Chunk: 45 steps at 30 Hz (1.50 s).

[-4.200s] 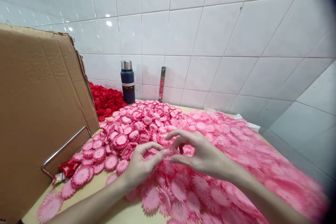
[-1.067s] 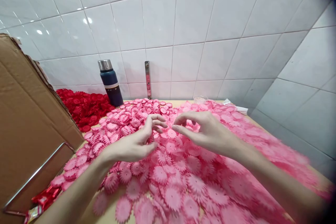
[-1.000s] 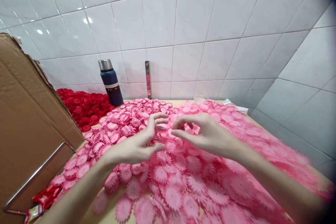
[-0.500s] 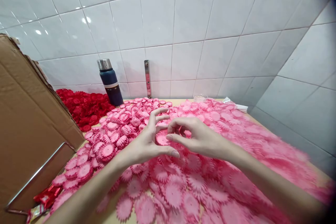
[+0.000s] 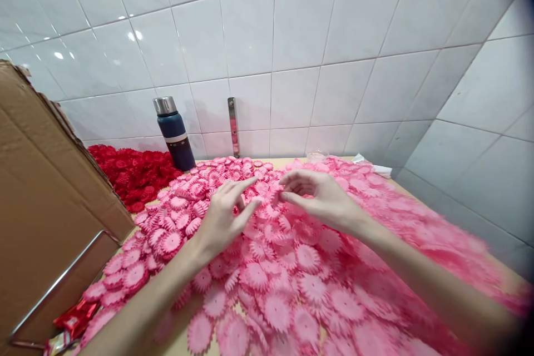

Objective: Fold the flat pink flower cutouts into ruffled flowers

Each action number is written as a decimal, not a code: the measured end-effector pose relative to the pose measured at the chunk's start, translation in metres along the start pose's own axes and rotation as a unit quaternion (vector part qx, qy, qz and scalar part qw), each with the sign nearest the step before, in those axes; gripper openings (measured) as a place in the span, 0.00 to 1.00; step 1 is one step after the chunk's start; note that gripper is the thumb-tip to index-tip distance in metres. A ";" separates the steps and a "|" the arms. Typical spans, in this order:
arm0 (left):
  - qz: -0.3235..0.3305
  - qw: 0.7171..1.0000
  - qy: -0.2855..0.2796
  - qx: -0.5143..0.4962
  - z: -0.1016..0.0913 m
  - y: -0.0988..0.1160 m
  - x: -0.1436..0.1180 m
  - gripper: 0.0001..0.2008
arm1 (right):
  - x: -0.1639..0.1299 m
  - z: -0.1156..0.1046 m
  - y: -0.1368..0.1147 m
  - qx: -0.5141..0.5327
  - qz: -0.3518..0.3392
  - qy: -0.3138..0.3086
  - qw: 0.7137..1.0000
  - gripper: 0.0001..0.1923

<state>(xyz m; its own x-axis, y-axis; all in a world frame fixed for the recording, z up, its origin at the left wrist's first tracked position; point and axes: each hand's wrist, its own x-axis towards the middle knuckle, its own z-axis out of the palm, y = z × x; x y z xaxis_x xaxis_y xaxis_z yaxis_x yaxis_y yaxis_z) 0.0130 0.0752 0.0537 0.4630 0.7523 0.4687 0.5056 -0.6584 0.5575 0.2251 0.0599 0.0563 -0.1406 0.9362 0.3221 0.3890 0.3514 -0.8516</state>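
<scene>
Pink flower pieces covered pretty much the whole counter, flat ones up front and ruffled ones piled toward the back. The person's left hand hovered just over the pile, fingers loose and spread, nothing in its grip. The right hand had its fingertips pinched together above the pile, but I couldn't tell if it actually held a piece. Red ones sat by a blue thermos, cardboard box on the left.

hands over pink flowers, thermos
</scene>
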 end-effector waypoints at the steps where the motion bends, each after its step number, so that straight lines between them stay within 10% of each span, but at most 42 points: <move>1: -0.018 1.000 0.009 0.006 -0.002 0.000 0.001 0.24 | 0.001 -0.002 0.000 -0.012 0.002 0.008 1.000 0.08; 7: -0.013 0.991 -0.026 -0.129 -0.003 0.002 0.003 0.27 | -0.001 -0.001 -0.009 0.017 -0.030 -0.027 0.999 0.05; 13: -0.063 0.923 -0.120 -0.362 0.007 0.008 0.001 0.22 | -0.007 0.006 -0.015 0.037 -0.048 -0.046 0.997 0.05; 21: -0.113 0.928 -0.054 -0.352 0.013 -0.001 -0.001 0.21 | -0.004 0.003 -0.007 0.006 -0.048 -0.010 0.999 0.06; 27: -0.143 0.934 -0.005 -0.327 0.015 -0.005 -0.001 0.19 | -0.005 0.001 -0.012 0.020 0.057 -0.100 0.993 0.17; 45: -0.088 0.946 -0.001 -0.310 0.013 -0.004 0.001 0.15 | -0.005 0.001 -0.011 0.188 0.089 -0.114 0.971 0.12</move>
<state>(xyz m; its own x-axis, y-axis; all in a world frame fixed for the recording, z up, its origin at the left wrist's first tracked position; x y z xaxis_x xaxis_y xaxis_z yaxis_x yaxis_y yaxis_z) 0.0212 0.0780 0.0428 0.4120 0.8493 0.3300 0.0501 -0.3828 0.9225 0.2200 0.0516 0.0639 -0.3166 0.9441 0.0916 0.0709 0.1198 -0.9903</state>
